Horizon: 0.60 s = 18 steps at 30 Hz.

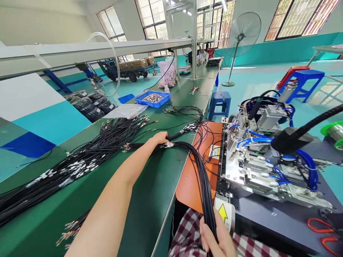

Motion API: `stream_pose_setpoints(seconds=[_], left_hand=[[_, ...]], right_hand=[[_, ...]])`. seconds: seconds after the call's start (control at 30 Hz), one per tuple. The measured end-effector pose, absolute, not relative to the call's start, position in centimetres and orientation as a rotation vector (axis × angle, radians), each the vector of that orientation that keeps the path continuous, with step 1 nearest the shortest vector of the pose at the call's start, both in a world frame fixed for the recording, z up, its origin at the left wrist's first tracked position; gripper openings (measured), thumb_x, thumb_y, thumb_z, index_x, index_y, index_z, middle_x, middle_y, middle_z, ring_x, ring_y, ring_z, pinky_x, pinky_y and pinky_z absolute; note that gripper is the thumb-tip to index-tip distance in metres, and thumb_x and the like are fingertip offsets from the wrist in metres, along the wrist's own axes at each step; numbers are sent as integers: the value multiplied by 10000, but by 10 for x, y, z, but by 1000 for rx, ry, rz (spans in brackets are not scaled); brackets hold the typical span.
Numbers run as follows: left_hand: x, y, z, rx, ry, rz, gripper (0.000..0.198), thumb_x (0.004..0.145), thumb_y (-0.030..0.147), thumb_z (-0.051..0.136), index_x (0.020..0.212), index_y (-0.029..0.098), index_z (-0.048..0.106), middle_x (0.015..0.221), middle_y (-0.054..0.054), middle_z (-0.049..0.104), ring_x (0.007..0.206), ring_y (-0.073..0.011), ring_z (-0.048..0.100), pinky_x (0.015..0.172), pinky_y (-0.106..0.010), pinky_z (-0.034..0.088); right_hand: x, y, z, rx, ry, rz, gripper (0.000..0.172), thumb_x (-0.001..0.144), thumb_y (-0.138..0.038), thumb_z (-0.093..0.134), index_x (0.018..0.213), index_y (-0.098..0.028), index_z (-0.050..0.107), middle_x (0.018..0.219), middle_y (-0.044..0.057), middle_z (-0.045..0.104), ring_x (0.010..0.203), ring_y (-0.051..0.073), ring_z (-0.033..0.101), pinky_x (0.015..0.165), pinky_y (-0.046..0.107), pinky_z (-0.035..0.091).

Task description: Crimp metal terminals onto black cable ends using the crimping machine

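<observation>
Black cable bundle (199,171) stretched taut between both hands, spanning table's right edge: grip at each end keeps strands gathered and aligned. Left hand (160,137) far out on green table (150,192), fingers closed around bundle at its metal-tipped ends. Right hand (215,237) low by lap, fingers wrapped around other end. Loose cables (80,157) heaped across table's left half (tips fanned toward far end). Blue tray (152,99) farther along. Machine (257,157) crowds right edge; open room only down table's middle strip.
</observation>
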<state>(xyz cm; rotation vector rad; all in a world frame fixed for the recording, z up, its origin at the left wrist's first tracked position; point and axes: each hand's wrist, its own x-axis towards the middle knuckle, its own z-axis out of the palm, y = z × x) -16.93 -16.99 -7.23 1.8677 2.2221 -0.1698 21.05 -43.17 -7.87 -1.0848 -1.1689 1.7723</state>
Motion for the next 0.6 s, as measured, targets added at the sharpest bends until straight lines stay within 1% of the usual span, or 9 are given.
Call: stream_pose_setpoints(seconds=[0.07,0.2,0.27,0.37,0.5,0.6], left_hand=[[-167,-168,-67,1883,2191,-246,338,911,345,569,1191,157,562,1188,-91,591,1011,-209,607,851,-418,533],[-163,-171,-52,1960,2188,-309,331,914,344,564,1192,164,564,1197,-92,588,1016,-208,605,856,-416,531],[-163,-174,-45,2005,2213,-303,336,916,345,560,1201,165,558,1203,-94,585,1019,-209,604,859,-420,530],[-165,-179,-39,2061,2253,-282,344,916,347,560,1207,163,553,1197,-94,587,1015,-210,605,856,-422,531],[-163,-181,-38,2123,2284,-234,353,915,363,559,1203,158,556,1196,-93,588,1025,-215,601,874,-439,518],[-159,-194,-41,2132,2380,-150,403,934,421,499,1258,182,516,1236,-102,561,1108,-238,564,943,-457,468]], right_hand=[[210,-429,-84,-1052,-1162,1818,450,859,-587,558,1106,-214,514,727,-16,517,501,96,400,524,263,343],[209,-421,-93,-885,-1136,2017,407,837,-591,594,866,-190,532,656,-38,484,488,77,408,521,246,336],[203,-417,-97,-827,-1044,2151,428,799,-595,640,822,-185,521,660,-41,483,492,73,418,522,243,353],[187,-415,-101,-807,-837,2228,445,740,-572,716,848,-184,527,711,-40,497,503,67,432,528,240,376],[158,-416,-104,-849,-649,2154,435,713,-522,760,881,-185,542,688,-54,485,532,74,442,547,232,379],[146,-416,-107,-912,-606,2115,523,670,-553,774,968,-177,565,667,-54,488,543,93,457,553,242,388]])
